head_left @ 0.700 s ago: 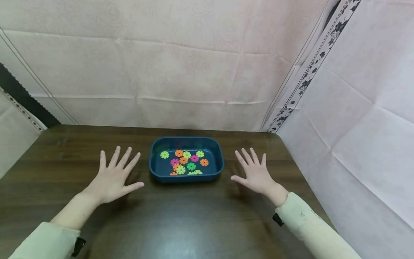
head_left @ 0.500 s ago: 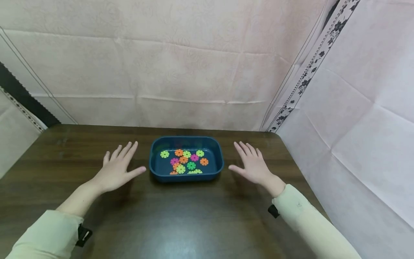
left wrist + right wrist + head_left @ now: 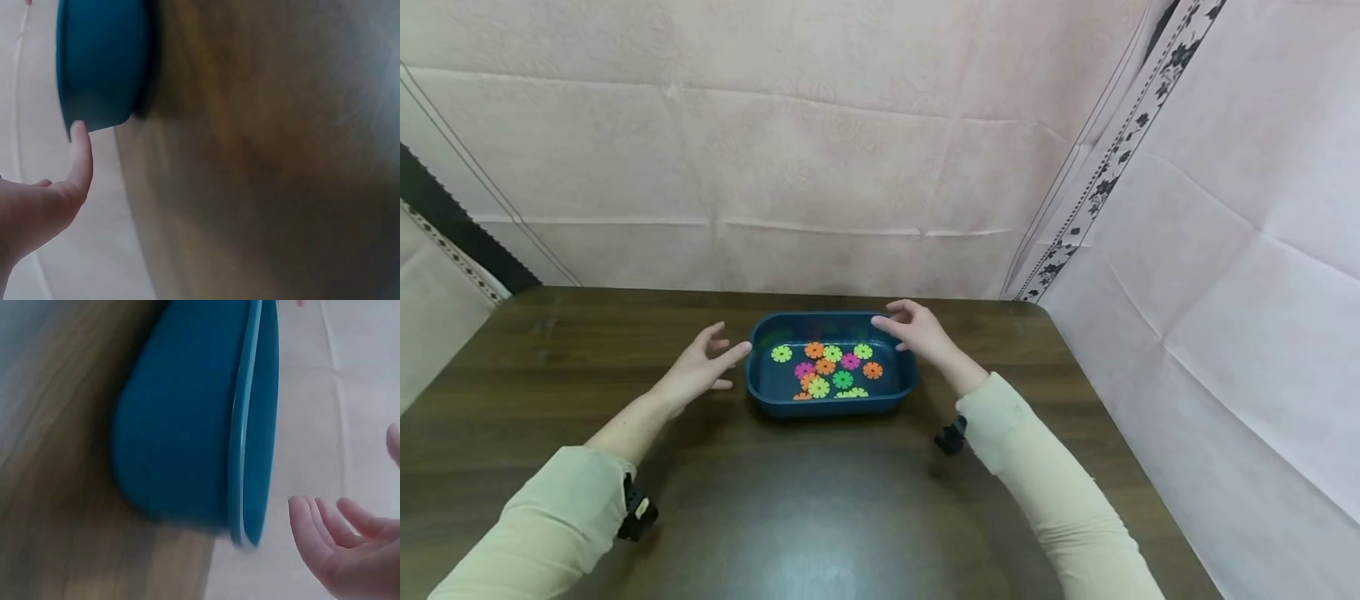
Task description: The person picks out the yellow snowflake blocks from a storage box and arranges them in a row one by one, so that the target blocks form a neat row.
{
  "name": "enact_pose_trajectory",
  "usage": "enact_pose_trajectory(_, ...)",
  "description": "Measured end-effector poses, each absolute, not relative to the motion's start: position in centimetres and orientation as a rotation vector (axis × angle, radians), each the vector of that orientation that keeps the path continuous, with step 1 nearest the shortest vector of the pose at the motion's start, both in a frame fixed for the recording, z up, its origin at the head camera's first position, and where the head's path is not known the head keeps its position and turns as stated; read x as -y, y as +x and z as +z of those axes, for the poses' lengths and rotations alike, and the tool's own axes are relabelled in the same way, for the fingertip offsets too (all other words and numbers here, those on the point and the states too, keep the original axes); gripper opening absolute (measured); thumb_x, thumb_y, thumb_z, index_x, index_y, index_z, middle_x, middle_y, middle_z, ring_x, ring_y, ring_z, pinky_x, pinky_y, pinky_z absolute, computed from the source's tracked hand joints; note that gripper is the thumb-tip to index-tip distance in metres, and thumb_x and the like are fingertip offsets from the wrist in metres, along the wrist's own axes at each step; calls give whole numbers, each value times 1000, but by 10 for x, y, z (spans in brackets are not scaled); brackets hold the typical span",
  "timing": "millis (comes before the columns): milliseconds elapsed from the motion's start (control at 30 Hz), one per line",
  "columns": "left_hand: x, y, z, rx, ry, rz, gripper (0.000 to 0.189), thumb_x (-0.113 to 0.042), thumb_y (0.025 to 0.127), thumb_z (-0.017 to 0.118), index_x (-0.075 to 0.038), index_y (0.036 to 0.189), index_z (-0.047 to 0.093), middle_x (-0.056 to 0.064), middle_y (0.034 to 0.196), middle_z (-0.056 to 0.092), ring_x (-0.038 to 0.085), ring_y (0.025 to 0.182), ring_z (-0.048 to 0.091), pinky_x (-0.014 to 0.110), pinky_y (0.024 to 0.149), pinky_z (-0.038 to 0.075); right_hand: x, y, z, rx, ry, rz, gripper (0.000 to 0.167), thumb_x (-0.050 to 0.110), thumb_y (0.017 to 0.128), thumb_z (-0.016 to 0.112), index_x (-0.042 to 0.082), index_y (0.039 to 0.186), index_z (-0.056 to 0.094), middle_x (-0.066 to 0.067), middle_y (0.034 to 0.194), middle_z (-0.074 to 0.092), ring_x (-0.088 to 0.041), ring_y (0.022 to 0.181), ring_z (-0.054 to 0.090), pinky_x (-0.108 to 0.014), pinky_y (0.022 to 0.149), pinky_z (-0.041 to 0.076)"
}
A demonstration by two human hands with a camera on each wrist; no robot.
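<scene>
A dark blue plastic basin [image 3: 831, 408] stands on the table with several flower-shaped discs [image 3: 825, 367] in orange, yellow-green, pink and green lying flat on its floor. Just left of it is my left hand [image 3: 696, 371], fingers loosely bent, thumb reaching to the basin's left rim; whether it touches I cannot tell. My right hand [image 3: 919, 332] hovers at the far right corner, thumb and fingers apart and partly over the rim. In the right wrist view its fingers [image 3: 306, 534] curve loosely beside the basin [image 3: 181, 425] and hold nothing.
The dark brown wooden table [image 3: 775, 500] extends around the basin. Behind it hangs a pale patterned cloth [image 3: 812, 183], and another white cloth [image 3: 1247, 250] closes the right side. Each wrist wears a black camera [image 3: 638, 510].
Both hands have come in from the sides toward the basin, the right one farther. Their spread, straight fingers are now loosely bent. The basin and discs stay where they were.
</scene>
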State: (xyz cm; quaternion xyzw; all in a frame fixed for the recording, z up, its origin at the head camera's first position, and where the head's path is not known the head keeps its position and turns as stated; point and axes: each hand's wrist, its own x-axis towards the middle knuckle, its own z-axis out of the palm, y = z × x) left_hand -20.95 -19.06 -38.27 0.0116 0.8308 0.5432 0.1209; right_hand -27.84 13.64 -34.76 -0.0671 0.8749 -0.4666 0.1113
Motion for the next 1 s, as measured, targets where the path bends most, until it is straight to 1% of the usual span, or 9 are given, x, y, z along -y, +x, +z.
enact_pose_trajectory(133, 192, -207, -394, -2285, -14, 1708, 90, -53, 92, 46, -6, 150, -4, 30, 148, 21, 43, 130, 38, 36, 89, 53, -119, -290, -356, -2476, -67, -1412, 57, 39, 88, 64, 4, 130, 48, -17, 127, 52, -35, 114, 56, -37, 83, 56)
enact_pose_trajectory(233, 190, -204, -400, -2208, -13, 1770, 86, -50, 94, 46, -6, 150, -1, 28, 147, 25, 41, 128, 39, 32, 90, 53, -112, -295, -364, -2451, 45, -1388, 58, 40, 87, 64, 3, 128, 49, -17, 128, 52, -33, 113, 58, -39, 87, 55)
enact_pose_trajectory(300, 188, -202, -402, -2170, -5, 1807, 83, -47, 94, 48, -6, 150, 2, 28, 146, 27, 37, 125, 43, 31, 90, 53, -110, -298, -368, -2438, 106, -1373, 60, 40, 86, 65, 2, 129, 48, -18, 130, 52, -32, 110, 59, -39, 88, 54)
enact_pose_trajectory(433, 185, -200, -404, -2111, -6, 1867, 78, -38, 95, 51, -5, 150, 5, 28, 143, 31, 18, 110, 54, 27, 90, 53, -106, -301, -375, -2417, 169, -1344, 63, 37, 86, 66, -2, 131, 44, -20, 130, 50, -32, 104, 63, -39, 87, 54)
enact_pose_trajectory(500, 184, -198, -405, -2081, -20, 1898, 75, -32, 96, 51, -5, 150, 7, 27, 141, 32, 9, 101, 56, 25, 88, 53, -104, -303, -377, -2418, 191, -1325, 63, 36, 86, 67, -3, 130, 43, -21, 129, 50, -31, 101, 64, -37, 85, 55)
enact_pose_trajectory(567, 183, -198, -406, -2050, -40, 1931, 71, -26, 97, 51, -4, 150, 9, 25, 137, 33, 4, 94, 57, 22, 87, 53, -101, -305, -381, -2421, 216, -1309, 61, 34, 86, 67, -3, 129, 44, -21, 127, 51, -31, 98, 65, -36, 83, 56)
enact_pose_trajectory(667, 182, -197, -409, -2025, -73, 1964, 66, -21, 97, 50, -3, 149, 12, 21, 134, 34, 3, 91, 57, 21, 86, 53, -97, -308, -387, -2448, 249, -1258, 56, 32, 86, 67, -4, 124, 48, -20, 122, 55, -28, 92, 67, -34, 79, 57)
enact_pose_trajectory(800, 181, -197, -412, -2007, -106, 1990, 63, -18, 97, 50, -3, 148, 16, 17, 129, 36, 3, 90, 56, 19, 84, 53, -92, -312, -396, -2492, 284, -1179, 51, 31, 86, 68, -3, 121, 54, -19, 112, 62, -25, 82, 69, -33, 74, 58)
enact_pose_trajectory(1000, 179, -199, -416, -1951, -129, 2034, 63, -17, 96, 52, -2, 148, 17, 10, 119, 38, 4, 88, 56, 17, 81, 53, -86, -316, -403, -2508, 341, -1167, 48, 29, 84, 70, -1, 119, 56, -17, 103, 64, -25, 79, 68, -34, 73, 58)
